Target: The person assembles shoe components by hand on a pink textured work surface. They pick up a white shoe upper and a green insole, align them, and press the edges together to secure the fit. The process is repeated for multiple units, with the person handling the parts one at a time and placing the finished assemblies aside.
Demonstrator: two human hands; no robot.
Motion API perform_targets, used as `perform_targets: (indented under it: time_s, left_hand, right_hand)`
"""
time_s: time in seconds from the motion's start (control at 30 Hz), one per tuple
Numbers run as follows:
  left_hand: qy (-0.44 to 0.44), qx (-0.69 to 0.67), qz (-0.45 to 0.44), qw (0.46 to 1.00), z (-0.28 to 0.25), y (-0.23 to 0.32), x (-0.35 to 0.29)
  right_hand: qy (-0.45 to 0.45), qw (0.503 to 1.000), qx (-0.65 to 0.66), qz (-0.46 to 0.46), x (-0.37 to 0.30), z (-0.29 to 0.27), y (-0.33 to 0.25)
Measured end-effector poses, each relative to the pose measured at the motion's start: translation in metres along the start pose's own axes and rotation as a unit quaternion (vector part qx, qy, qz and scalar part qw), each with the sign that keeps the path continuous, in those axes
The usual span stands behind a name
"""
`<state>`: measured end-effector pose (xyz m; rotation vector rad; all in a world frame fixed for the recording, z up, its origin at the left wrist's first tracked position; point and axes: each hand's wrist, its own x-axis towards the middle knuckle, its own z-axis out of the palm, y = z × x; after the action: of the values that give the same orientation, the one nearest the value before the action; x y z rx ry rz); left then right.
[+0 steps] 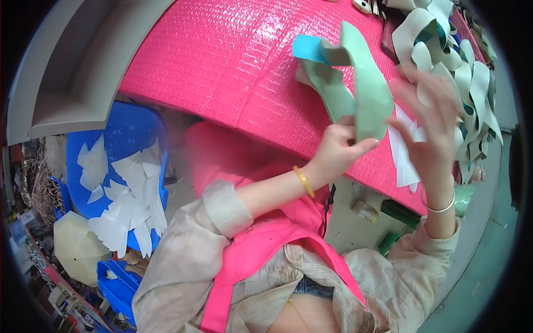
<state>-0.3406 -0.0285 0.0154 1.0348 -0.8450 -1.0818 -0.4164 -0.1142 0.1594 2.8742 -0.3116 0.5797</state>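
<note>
Pinched between the thumb and fingers of my left hand (341, 147) is a pale green looped leather-like piece (366, 91), shaped like a shoe upper. It stands up over the pink-covered table, and a bright blue patch (310, 49) shows at its far left end. My right hand (427, 116) is raised to the right of it, smeared by motion, with its fingers apart and nothing visible in them. Under and beside that hand lie white pointed sheets (404, 150). Farther right is a heap of pale, curved pieces (463, 77) of similar shape, some with blue-green undersides.
The glossy pink table cover (222, 61) spans the front. A grey open-sided box (72, 83) stands at far left. Below it, a blue bin (119, 119) holds white offcuts (133, 200). A pink basket (466, 33) sits behind the heap.
</note>
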Motion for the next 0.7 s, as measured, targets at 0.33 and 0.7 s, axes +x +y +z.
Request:
perform_targets:
  time_s: [0.33, 0.7]
  left_hand:
    - [-0.059, -0.06, -0.397, 0.914, -0.139, 0.044, -0.113]
    - [0.058, 0.48, -0.036, 0.874, -0.163, 0.101, 0.057]
  right_hand:
    - [-0.172, 0.948, 0.237, 0.127, 0.013, 0.118, -0.03]
    - [0.036, 0.986, 0.108, -0.122, -0.005, 0.087, -0.032]
